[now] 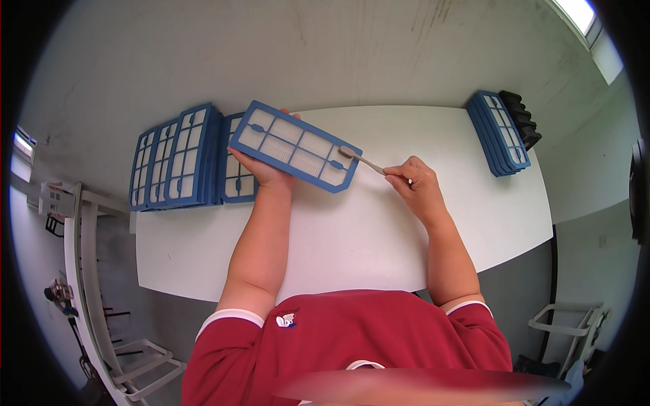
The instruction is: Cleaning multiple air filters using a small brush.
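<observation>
A blue-framed air filter (288, 139) with white pleated panels is held tilted above the table by my left hand (267, 169), its fingers wrapped under and around the frame. My right hand (416, 181) pinches the handle of a small brush (362, 160), which looks like a toothbrush. The brush head rests at the filter's right end, over one of its white panels. Behind the held filter, another blue filter (238, 188) lies on the table, partly hidden by it.
Stacks of blue filters (189, 159) stand at the table's left. Another stack (500, 132) sits at the far right, beside a black ridged part (520, 118). A pale wall (325, 61) rises behind the white table (352, 250). White frames of metal furniture (145, 365) stand on the floor.
</observation>
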`<state>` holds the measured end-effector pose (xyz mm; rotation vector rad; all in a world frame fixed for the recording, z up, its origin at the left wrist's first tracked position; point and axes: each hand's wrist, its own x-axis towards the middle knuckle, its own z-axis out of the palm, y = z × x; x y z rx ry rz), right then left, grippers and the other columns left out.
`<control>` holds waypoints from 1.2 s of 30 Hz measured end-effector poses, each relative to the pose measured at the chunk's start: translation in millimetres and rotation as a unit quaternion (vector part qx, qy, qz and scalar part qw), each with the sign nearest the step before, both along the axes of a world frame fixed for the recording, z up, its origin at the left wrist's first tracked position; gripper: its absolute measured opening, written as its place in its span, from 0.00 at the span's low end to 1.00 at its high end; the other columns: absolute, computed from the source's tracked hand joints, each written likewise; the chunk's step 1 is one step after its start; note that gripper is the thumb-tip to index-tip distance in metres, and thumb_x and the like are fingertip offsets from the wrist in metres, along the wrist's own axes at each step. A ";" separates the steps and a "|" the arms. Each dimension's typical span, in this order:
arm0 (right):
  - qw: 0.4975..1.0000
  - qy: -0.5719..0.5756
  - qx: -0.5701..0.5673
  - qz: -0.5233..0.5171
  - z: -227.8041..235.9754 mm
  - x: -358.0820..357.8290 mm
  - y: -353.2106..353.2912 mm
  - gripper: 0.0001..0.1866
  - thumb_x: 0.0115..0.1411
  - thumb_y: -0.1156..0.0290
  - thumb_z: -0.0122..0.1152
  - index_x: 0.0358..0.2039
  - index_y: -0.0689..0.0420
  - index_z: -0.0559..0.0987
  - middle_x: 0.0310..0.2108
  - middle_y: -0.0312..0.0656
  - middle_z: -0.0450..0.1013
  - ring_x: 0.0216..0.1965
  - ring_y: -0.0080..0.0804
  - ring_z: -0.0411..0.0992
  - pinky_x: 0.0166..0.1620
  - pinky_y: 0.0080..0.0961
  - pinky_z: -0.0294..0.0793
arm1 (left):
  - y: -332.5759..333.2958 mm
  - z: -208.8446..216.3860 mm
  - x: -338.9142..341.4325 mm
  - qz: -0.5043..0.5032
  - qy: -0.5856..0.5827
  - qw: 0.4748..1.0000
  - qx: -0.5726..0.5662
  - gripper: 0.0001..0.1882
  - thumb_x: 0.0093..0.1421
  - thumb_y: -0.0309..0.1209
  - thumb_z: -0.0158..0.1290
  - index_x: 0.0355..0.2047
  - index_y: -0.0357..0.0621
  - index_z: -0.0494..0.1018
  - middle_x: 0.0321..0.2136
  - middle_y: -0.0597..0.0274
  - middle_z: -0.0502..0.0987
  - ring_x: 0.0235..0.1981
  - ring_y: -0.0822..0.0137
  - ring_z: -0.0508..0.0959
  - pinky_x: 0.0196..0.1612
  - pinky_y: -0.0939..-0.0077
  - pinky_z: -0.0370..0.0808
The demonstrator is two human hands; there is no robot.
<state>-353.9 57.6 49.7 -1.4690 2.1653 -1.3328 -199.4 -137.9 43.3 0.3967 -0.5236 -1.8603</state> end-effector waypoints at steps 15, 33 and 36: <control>0.972 -0.217 0.077 0.050 -3.1 -8.4 2.8 0.06 0.52 0.74 0.62 0.32 0.59 0.82 0.22 0.33 0.67 0.24 0.19 0.63 0.30 0.17 0.64 | -1.9 -0.5 -0.2 0.017 -0.005 1.000 0.010 0.51 0.48 0.75 0.13 0.57 0.53 0.58 0.49 0.49 0.68 0.51 0.49 0.69 0.54 0.55 0.66; 0.996 0.056 -0.066 -0.005 -9.0 2.6 -5.9 0.06 0.49 0.79 0.63 0.30 0.59 0.81 0.22 0.37 0.66 0.21 0.26 0.66 0.24 0.22 0.66 | 3.1 1.6 -4.1 0.007 -0.008 1.000 0.005 0.51 0.47 0.76 0.16 0.57 0.54 0.60 0.48 0.47 0.68 0.51 0.48 0.69 0.54 0.53 0.67; 0.994 0.072 -0.078 -0.013 -7.7 5.2 -6.3 0.06 0.48 0.79 0.63 0.30 0.59 0.81 0.22 0.37 0.66 0.20 0.26 0.66 0.24 0.22 0.66 | 3.1 1.5 -4.9 0.011 -0.005 1.000 0.010 0.52 0.46 0.77 0.16 0.57 0.54 0.60 0.49 0.48 0.68 0.51 0.48 0.69 0.54 0.53 0.67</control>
